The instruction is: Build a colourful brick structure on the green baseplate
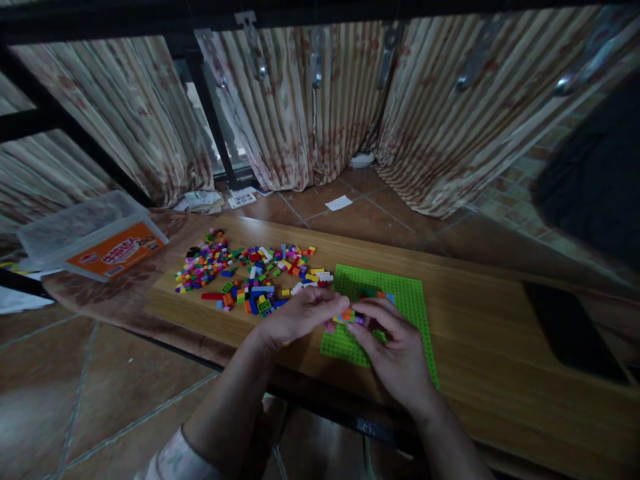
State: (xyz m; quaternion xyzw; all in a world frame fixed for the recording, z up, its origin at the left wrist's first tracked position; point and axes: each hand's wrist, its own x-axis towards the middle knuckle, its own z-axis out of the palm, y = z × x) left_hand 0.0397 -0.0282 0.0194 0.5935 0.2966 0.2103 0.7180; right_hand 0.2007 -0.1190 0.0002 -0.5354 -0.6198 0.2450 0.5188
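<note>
Between my two hands is a small cluster of toy building bricks [346,316], with orange, yellow and purple showing. My left hand [305,312] is closed on its left side, thumb on top. From the right, my right hand [393,337] pinches the same cluster with thumb and fingers. Both hands are above a bright green studded baseplate [415,313]. Just behind my right fingers, a few orange, blue and dark green bricks [385,295] show on the baseplate, partly hidden by that hand.
Many loose coloured bricks [265,267] lie spread over the left of the wooden table [480,333]. A clear plastic box [95,233] with an orange label stands at the far left. A flat black object [570,330] lies at the right. Striped curtains [310,113] hang beyond.
</note>
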